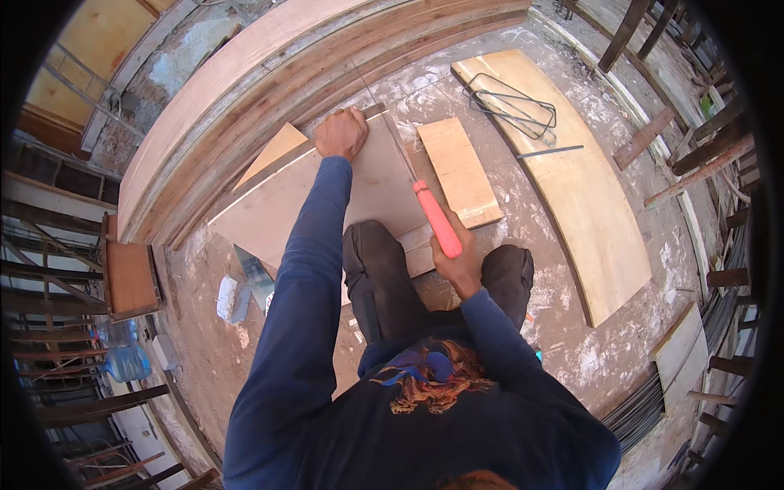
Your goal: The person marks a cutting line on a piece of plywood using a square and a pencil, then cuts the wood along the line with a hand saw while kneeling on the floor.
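My right hand (459, 261) is wrapped round the pinkish-red handle of a handsaw (438, 219). Its thin, narrow blade points away from me to the upper left and lies along the right end of a pale wooden board (302, 200). Seen nearly edge-on, the blade does not show how deep it sits in the wood. My left hand (341, 132) grips the board's far edge, fingers curled, just left of the blade. The board slants in front of my knees, and my left knee is against it. A smaller plywood piece (459, 170) lies right of the saw.
A long stack of boards (269, 90) curves across the far left. On the right lies a wide plank (580, 204) with bent metal rods (514, 110) on it. A white bundle (233, 298) is on the dusty floor. Blue water bottles (128, 364) stand at far left.
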{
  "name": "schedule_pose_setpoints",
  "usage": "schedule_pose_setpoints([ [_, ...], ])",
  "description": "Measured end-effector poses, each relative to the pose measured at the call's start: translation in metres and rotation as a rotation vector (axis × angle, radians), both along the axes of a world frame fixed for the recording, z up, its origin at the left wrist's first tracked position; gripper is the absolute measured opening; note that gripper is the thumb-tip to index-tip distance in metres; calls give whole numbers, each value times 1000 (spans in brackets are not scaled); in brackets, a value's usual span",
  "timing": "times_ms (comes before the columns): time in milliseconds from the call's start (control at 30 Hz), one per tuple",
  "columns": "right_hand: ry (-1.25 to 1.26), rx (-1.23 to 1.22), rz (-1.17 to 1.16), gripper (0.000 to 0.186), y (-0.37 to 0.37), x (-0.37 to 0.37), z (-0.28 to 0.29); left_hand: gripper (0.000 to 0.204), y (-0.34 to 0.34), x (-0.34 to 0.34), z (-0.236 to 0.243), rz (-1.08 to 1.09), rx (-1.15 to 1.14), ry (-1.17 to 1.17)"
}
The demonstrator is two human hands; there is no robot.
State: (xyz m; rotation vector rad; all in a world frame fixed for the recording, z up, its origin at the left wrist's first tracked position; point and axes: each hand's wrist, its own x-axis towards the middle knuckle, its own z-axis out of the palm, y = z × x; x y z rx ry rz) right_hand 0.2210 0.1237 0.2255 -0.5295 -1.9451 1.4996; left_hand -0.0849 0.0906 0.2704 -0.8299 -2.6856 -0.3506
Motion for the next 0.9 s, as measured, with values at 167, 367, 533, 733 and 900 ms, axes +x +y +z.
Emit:
schedule_pose_setpoints([
  [167, -47, 79, -26, 52, -32, 108, -10, 51, 9, 10, 5, 8, -42, -23],
  [367, 28, 5, -7, 52, 32, -53, 12, 52, 12, 13, 9, -39, 13, -79],
  [533, 10, 97, -7, 49, -11, 63, -16, 52, 2, 1, 5, 15, -53, -90],
  [733, -15, 23, -8, 55, 3, 10, 13, 52, 6, 12, 12, -23, 6, -63],
  [900, 74, 74, -54, 44, 21, -53, 10, 53, 9, 1, 5, -3, -51, -104],
])
